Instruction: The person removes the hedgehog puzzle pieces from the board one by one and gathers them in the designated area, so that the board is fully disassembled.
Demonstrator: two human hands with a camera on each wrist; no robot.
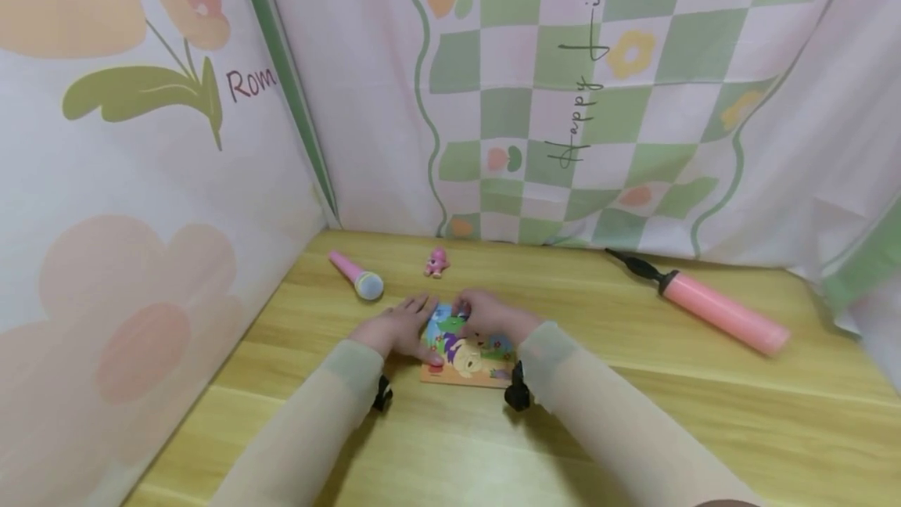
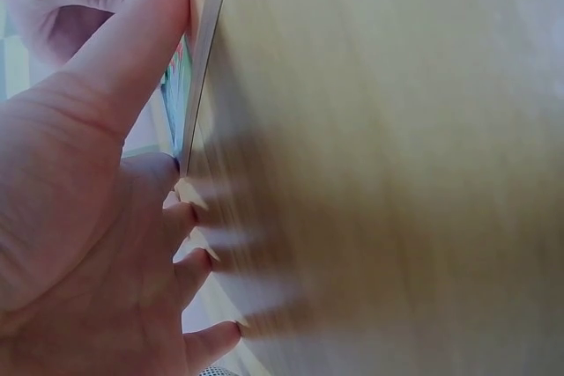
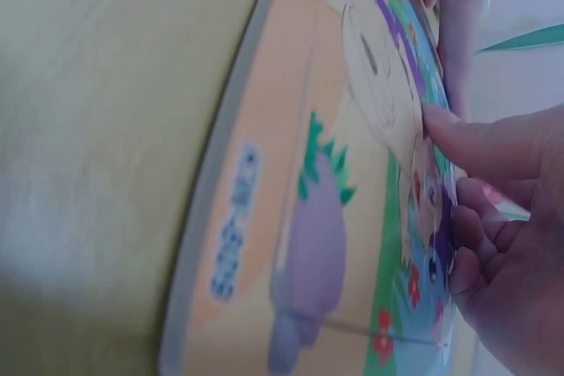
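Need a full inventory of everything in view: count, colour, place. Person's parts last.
flat rectangular cartoon picture board: 1, multicoloured, on table between the hands
toy microphone with round head: 1, pink handle, grey-and-yellow head, back left of table
small toy figure: 1, pink, behind the board
cylindrical pump with tapered nozzle: 1, pink and black, right side of table
wood-grain table: 1, light yellow-brown, under everything
checked cloth: 1, white and green, behind table
flower-print panel: 1, white, peach and green, left
wrist devices: 2, black, one at each wrist
long sleeves: 2, pale cream, both arms
left hand: 1, bare, at board's left edge
right hand: 1, bare, touching board's upper right
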